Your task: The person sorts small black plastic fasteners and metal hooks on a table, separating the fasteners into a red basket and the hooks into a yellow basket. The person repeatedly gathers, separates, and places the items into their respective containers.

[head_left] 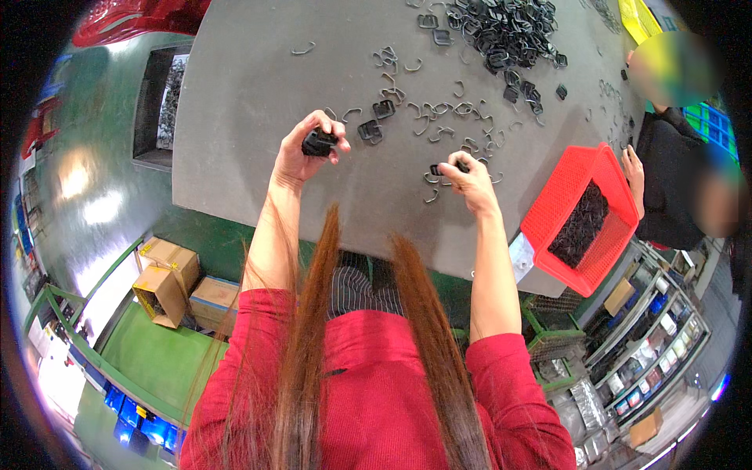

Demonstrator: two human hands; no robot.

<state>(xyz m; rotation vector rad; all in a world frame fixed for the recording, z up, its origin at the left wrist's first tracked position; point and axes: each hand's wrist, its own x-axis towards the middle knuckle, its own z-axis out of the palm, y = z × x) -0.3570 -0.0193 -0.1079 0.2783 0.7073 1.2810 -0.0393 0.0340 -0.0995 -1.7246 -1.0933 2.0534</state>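
Observation:
My left hand [294, 154] is raised over the grey table [235, 125], its fingers curled round a small clump of black plastic buckles [318, 144]. How many pieces it holds I cannot tell. Lower and to the right, the fingers of my right hand [473, 184] pinch a small black buckle [461, 166]; another black piece [435, 170] shows beside the thumb. Between and beyond both hands lie loose bent metal wire clips [440, 109]. Two black buckles [377, 120] rest just right of my left hand.
A large heap of black buckles [509, 31] covers the table's far side. At right stands a red basket [540, 211] holding dark pieces. A person in black [666, 172] sits beyond it, one hand near its rim. Cardboard boxes [166, 274] stand on a green cart [149, 356] at lower left.

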